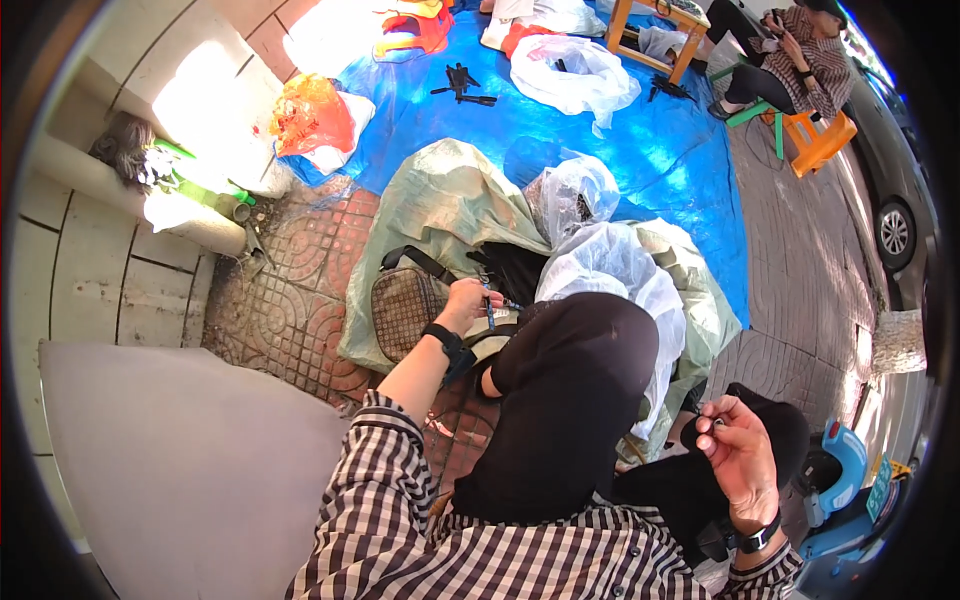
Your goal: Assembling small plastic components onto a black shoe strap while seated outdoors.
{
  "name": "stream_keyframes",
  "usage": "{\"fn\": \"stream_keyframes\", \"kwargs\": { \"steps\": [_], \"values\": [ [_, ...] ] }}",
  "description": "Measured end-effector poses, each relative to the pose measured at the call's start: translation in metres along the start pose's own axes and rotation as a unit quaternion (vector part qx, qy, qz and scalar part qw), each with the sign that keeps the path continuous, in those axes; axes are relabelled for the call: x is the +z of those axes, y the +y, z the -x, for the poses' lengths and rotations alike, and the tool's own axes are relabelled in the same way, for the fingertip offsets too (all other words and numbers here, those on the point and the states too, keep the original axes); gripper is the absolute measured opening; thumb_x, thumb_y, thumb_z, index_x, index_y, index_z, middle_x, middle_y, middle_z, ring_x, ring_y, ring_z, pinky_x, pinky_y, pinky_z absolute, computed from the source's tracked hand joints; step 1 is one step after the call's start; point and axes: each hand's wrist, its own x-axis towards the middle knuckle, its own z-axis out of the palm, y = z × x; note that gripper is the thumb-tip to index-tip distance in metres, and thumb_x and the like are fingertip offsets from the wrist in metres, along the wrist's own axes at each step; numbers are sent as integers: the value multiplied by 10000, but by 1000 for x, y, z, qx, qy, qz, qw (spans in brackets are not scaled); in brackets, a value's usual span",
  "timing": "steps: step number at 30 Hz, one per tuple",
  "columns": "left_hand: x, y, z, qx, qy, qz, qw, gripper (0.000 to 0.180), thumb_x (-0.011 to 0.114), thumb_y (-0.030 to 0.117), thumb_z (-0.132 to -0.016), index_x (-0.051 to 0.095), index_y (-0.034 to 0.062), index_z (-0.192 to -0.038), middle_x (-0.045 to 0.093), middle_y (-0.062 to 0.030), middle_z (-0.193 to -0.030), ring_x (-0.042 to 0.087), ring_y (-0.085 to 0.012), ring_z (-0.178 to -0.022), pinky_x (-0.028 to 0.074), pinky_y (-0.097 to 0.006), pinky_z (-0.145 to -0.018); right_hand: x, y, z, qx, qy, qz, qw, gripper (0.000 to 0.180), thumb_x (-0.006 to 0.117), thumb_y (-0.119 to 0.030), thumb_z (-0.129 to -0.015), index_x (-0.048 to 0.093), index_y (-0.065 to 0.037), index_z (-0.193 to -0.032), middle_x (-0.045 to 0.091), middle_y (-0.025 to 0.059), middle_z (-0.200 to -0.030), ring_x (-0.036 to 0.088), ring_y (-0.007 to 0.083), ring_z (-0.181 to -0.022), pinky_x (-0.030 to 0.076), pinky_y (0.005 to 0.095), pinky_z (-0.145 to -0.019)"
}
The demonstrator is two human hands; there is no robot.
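Observation:
My left hand [468, 305] is closed in front of my bent knee, with a slim blue and dark piece [490, 317] at its fingertips. Its kind is too small to tell. Beside that hand stands a brown patterned bag [406, 308] with a dark strap. Just beyond are black pieces [508, 268] lying in the opening of a pale green plastic sack [440, 195]. Over at the right, my right hand [740, 452] is raised above my other leg. Its thumb and fingers pinch a small dark piece [718, 424], mostly covered by the fingers.
White plastic bags [610, 262] lie against my knee. A blue tarp [520, 130] spreads ahead, with black piles [462, 82] and a wooden stool [655, 40]. Another person [800, 60] sits far right near an orange stool [818, 140]. A grey board [190, 470] is at lower left.

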Motion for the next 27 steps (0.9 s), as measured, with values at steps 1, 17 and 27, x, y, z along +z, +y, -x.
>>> {"fn": "stream_keyframes", "kwargs": {
  "steps": [1,17,27],
  "values": [
    [3,-2,-9,-5,-4,-9,1000,114,485,25,-847,443,47,-950,642,-198,-893,647,-272,-744,533,-399,-667,5,-2,-5,2,1,3,1000,204,417,98,-770,498,6,-933,536,116,-944,572,188,-802,547,267,-674],
    [28,-12,-86,263,148,-348,888,247,590,59,-766,578,-25,-998,622,-105,-814,603,-178,-767,487,-307,-668,3,-34,-79,42,0,-35,999,70,463,36,-814,502,-13,-844,547,99,-752,496,139,-562,444,276,-491],
    [158,37,-85,483,-183,-418,747,219,519,1,-750,586,13,-959,645,-133,-852,638,-250,-833,496,-326,-738,-14,-34,-65,76,-25,-83,993,60,472,33,-842,495,-1,-886,560,116,-786,499,140,-567,454,288,-514]
  ]
}}
